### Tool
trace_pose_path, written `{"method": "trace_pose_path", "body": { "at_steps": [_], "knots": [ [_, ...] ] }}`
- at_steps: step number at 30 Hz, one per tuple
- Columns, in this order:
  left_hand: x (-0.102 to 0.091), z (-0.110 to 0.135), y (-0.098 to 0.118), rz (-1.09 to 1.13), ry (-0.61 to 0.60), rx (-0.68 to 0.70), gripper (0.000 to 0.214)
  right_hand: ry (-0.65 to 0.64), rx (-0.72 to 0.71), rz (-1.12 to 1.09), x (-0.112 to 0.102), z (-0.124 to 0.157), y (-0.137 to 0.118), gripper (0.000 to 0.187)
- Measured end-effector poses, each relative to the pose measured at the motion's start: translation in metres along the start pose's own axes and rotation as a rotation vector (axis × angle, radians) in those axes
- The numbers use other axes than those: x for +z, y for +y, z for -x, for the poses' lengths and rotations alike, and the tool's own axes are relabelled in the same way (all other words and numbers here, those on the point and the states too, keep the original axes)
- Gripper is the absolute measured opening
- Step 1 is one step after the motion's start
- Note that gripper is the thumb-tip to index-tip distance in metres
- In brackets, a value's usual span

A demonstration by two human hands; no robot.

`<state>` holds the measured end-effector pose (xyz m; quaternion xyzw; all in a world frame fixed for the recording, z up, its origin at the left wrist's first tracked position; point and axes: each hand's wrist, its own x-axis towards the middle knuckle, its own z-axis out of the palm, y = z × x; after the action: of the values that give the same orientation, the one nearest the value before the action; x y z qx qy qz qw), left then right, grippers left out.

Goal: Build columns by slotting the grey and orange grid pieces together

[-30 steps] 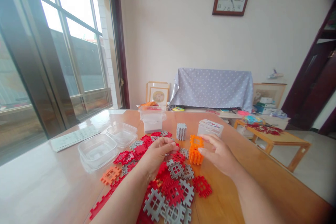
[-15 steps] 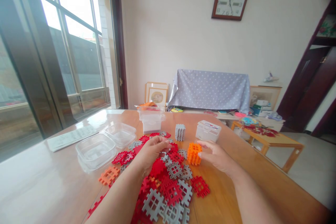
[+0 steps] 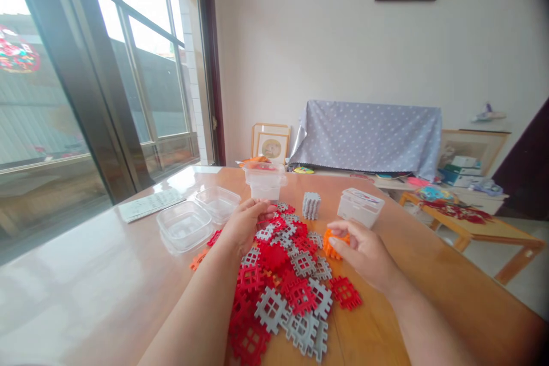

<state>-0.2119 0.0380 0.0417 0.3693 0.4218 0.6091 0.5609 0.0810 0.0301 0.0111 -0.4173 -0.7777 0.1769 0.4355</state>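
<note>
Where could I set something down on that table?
Widest bare patch: the table left of the left forearm, short of the nearer clear tub. Smaller: between the rightmost red piece and right forearm. Crowded: the middle, under the red and grey pile.

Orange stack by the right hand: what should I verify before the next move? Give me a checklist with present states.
1. Right hand beside the orange stack: ok.
2. Orange stack fully visible: not ok, fingers cover part.
3. Orange stack's edges aligned: cannot tell.
4. Gray stack upright, apart from both hands: ok.
5. Left hand empty: cannot tell, its fingertips are unclear.
</note>
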Motion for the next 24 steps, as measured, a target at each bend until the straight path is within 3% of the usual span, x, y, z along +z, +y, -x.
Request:
{"method": "trace_pose_path", "body": {
  "at_steps": [6,10,13,15,17,24],
  "knots": [
    [-0.017,-0.015,0.007,0.236,0.257,-0.050,0.016,-0.262,-0.224,0.105,0.041,0.013,-0.057,0.020],
    [-0.027,-0.021,0.009,0.295,0.314,-0.059,0.014,-0.433,-0.246,0.200,0.066,0.019,-0.089,0.020],
    [-0.032,-0.022,0.009,0.340,0.323,-0.061,0.011,-0.556,-0.261,0.271,0.082,0.022,-0.105,0.038],
    [-0.034,-0.023,0.008,0.363,0.322,-0.066,0.010,-0.616,-0.270,0.303,0.091,0.021,-0.108,0.055],
    [-0.034,-0.023,0.008,0.380,0.317,-0.078,0.009,-0.626,-0.257,0.339,0.099,0.017,-0.106,0.059],
    [-0.032,-0.021,0.008,0.411,0.296,-0.104,0.010,-0.552,-0.209,0.410,0.117,-0.016,-0.084,0.035]
  ]
}}
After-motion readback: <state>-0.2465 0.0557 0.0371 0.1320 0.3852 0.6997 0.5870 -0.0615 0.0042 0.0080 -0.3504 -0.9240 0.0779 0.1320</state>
